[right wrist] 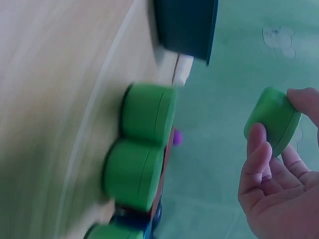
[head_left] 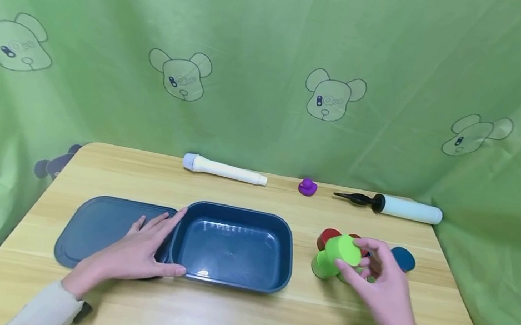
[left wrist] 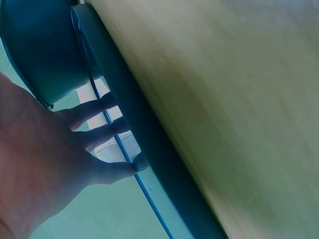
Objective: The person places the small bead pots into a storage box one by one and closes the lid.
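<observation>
My right hand (head_left: 388,285) pinches a small green cylinder (head_left: 345,249) between thumb and fingers, raised over the table at the right. In the right wrist view a seam runs round the held cylinder (right wrist: 273,119). Beneath it stand more green cylinders (right wrist: 147,114), with red cylinders (head_left: 327,238) and a blue cylinder (head_left: 404,259) close by. My left hand (head_left: 135,253) lies with fingers spread at the left rim of a dark blue box (head_left: 231,254), its thumb at the front left corner. Under that hand is a flat blue lid (head_left: 101,228), left of the box.
Along the table's back edge lie a white microphone-shaped stick (head_left: 229,171), a purple toy duck (head_left: 307,187) and a hand pump (head_left: 410,209) with a black nozzle. A green curtain (head_left: 270,29) hangs behind and beside the wooden table (head_left: 227,320).
</observation>
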{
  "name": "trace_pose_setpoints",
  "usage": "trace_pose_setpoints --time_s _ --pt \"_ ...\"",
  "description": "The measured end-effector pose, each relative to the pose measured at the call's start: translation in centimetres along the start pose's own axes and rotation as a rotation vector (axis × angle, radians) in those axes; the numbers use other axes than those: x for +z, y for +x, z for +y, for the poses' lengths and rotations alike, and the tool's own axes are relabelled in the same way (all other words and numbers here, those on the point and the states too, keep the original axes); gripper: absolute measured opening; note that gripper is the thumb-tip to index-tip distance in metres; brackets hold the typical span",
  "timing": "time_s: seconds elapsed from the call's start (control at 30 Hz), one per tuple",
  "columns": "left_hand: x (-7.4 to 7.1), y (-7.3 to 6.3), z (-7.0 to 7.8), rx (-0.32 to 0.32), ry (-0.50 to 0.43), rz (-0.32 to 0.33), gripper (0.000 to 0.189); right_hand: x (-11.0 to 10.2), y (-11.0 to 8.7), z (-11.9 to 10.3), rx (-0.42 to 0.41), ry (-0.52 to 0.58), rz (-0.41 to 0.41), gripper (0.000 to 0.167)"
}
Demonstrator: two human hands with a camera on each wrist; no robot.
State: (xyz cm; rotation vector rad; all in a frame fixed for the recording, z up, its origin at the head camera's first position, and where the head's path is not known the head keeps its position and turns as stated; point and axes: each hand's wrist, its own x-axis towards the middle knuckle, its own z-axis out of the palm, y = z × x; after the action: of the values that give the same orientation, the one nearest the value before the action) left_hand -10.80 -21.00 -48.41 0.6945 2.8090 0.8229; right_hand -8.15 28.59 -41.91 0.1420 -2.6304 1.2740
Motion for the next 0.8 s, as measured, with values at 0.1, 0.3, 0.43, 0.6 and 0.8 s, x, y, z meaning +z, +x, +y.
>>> trace_pose_setpoints --time_s 0.1,0.3,0.43,0.6,0.8 --pt "0.0 0.0 0.0 -0.002 0.001 -0.002 0.118 1.5 0.7 -0.8 -0.033 0.028 -0.022 0.054" --pt "0.0 0.0 0.0 0.004 0.002 0.0 0.118 4.5 2.1 -2.5 -0.054 0.051 -0.074 0.054" --pt "0.0 -0.1 -0.2 -0.001 0.01 0.0 0.119 6.6 3.1 -3.6 -0.032 0.063 -0.124 0.054" --pt "0.0 -0.1 -0.2 -0.01 0.016 0.002 0.12 8.9 3.9 -4.9 -0.019 0.092 -0.18 0.053" --pt "0.2 0.1 -0.2 -0.011 0.021 -0.008 0.12 11.8 4.5 -6.1 -0.045 0.096 -0.24 0.053"
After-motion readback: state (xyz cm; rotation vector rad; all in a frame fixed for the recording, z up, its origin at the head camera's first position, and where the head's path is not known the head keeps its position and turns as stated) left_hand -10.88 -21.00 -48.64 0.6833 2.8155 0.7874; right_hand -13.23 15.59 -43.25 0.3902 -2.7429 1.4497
